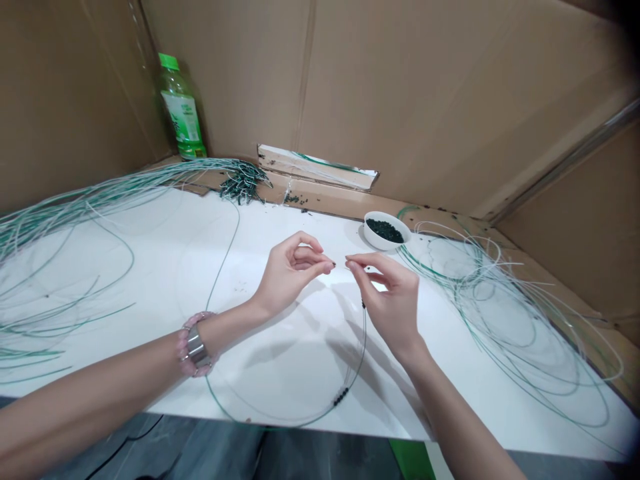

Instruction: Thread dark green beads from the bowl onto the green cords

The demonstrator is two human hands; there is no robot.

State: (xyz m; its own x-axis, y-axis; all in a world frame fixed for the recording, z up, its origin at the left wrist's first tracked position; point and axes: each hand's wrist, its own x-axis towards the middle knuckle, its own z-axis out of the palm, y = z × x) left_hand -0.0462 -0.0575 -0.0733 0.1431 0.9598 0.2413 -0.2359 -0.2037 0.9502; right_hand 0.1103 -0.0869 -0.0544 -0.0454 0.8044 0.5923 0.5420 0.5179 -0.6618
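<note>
My left hand (pixel 295 268) is closed in a pinch above the white table, with a small dark bead (pixel 333 264) at its fingertips. To its right, my right hand (pixel 383 287) pinches a thin wire, its fingertips a short gap from the bead. From below the right hand a green wire (pixel 364 347) curves down in a loop toward the table's front edge. Several black beads (pixel 341 397) sit on that wire. Behind the right hand stands a white bowl (pixel 370 239) of dark beads.
Green and white wires spread over the left (pixel 65 200) and right (pixel 480 287) sides. Dark beaded wire ends (pixel 243 181) lie at the back, near a green bottle (pixel 183 120). Cardboard walls (pixel 400 87) enclose the table (pixel 175 233).
</note>
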